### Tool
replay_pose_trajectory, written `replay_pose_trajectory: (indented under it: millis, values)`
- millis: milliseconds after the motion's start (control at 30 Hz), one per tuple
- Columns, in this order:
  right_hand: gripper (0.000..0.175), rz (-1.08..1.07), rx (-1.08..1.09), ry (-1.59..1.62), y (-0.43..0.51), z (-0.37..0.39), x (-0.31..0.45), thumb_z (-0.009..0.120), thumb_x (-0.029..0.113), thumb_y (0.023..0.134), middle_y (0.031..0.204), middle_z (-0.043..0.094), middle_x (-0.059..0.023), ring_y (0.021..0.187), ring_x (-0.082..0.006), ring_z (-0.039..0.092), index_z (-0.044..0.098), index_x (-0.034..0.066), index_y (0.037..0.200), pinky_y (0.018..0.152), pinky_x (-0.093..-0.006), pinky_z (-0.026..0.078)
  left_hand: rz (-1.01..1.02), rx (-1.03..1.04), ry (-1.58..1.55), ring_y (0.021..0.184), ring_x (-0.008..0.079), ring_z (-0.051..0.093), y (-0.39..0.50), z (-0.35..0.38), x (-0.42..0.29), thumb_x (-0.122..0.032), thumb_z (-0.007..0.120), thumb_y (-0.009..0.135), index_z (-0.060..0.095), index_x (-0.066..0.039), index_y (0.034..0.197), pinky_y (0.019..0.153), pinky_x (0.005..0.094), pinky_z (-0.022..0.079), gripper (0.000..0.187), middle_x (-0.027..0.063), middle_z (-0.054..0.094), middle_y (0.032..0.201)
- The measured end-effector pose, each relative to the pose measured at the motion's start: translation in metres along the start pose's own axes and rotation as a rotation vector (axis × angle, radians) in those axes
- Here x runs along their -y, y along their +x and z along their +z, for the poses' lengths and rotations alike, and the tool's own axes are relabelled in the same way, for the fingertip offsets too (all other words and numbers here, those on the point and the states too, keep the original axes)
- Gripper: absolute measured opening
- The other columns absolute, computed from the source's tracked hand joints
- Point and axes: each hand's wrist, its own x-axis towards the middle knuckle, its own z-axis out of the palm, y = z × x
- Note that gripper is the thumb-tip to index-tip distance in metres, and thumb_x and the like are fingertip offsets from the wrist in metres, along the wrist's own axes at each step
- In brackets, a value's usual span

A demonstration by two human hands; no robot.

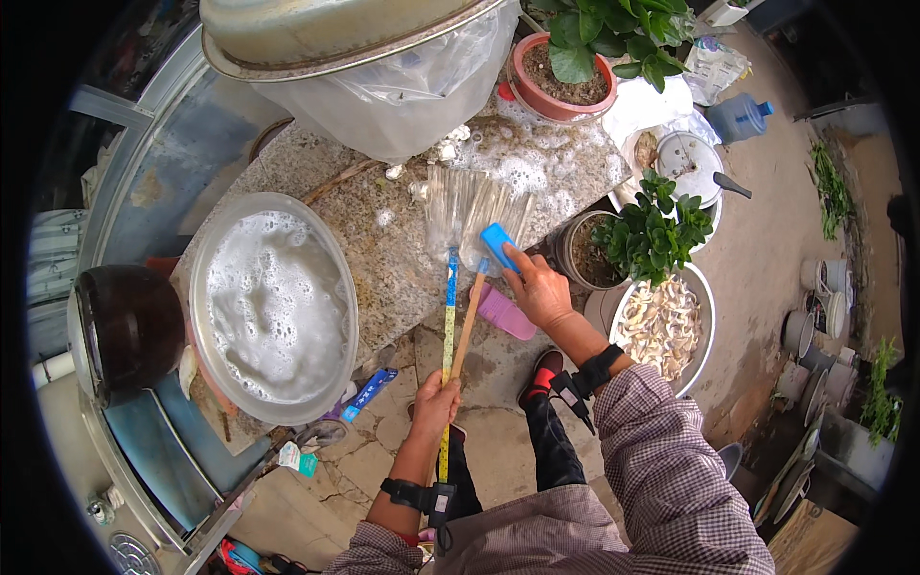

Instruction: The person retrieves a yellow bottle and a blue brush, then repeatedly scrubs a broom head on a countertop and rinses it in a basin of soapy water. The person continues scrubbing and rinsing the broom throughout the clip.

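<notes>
Both long handles, a wooden one and one wrapped in yellow and blue printed strip, are gripped in my left hand. They end in clear, ribbed, fan-shaped plastic heads, like fly swatters; the left head and the right head lie on a wet stone slab. My right hand holds a blue block-shaped scrubber against the lower right of the right head. Its underside is hidden. White foam lies on the slab beyond the heads.
A basin of suds stands on the slab at left. A plastic-lined tub is behind, potted plants at right. Sliced pieces fill a bowl beside my right arm. A pink slipper shows below the slab's edge.
</notes>
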Motion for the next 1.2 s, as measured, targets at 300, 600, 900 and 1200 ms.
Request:
replay_pose_trajectory:
  millis: [300, 600, 900, 1200]
  values:
    - [0.042, 0.099, -0.16, -0.056, 0.082, 0.005, -0.043, 0.053, 0.034, 0.092, 0.091, 0.063, -0.0168, 0.079, -0.0365, 0.065, 0.048, 0.0238, 0.132, 0.067, -0.0459, 0.052, 0.032, 0.009, -0.033, 0.044, 0.0042, 0.04, 0.002, -0.004, 0.006, -0.014, 0.052, 0.095, 0.053, -0.006, 0.099, 0.039, 0.0191, 0.032, 0.009, -0.0014, 0.049, 0.065]
    - [0.042, -0.069, 0.193, 0.026, 0.002, 0.017, 0.019, 0.058, 0.035, 0.088, 0.088, 0.06, -0.0185, 0.073, -0.0376, 0.064, 0.051, 0.0259, 0.129, 0.065, -0.0467, 0.052, -0.04, -0.023, -0.008, 0.044, 0.0041, 0.041, -0.002, -0.003, -0.009, -0.014, 0.052, 0.095, 0.055, -0.007, 0.102, 0.038, 0.0192, 0.033, 0.01, -0.001, 0.05, 0.064]
    - [0.041, 0.037, -0.059, 0.044, 0.071, 0.009, 0.009, 0.054, 0.034, 0.091, 0.088, 0.062, -0.0176, 0.076, -0.0362, 0.065, 0.049, 0.0247, 0.131, 0.066, -0.0473, 0.052, -0.078, 0.007, -0.083, 0.044, 0.0042, 0.041, 0.0, -0.008, -0.012, -0.015, 0.053, 0.095, 0.057, -0.007, 0.105, 0.038, 0.0191, 0.033, 0.014, -0.0006, 0.051, 0.064]
    - [0.04, 0.019, -0.117, -0.058, 0.091, 0.016, -0.002, 0.053, 0.035, 0.091, 0.089, 0.063, -0.0158, 0.075, -0.0345, 0.065, 0.049, 0.0245, 0.13, 0.067, -0.0454, 0.052, -0.031, 0.019, -0.078, 0.044, 0.0042, 0.039, 0.006, -0.012, 0.001, -0.014, 0.052, 0.095, 0.057, -0.007, 0.107, 0.038, 0.0189, 0.03, 0.015, -0.0018, 0.048, 0.063]
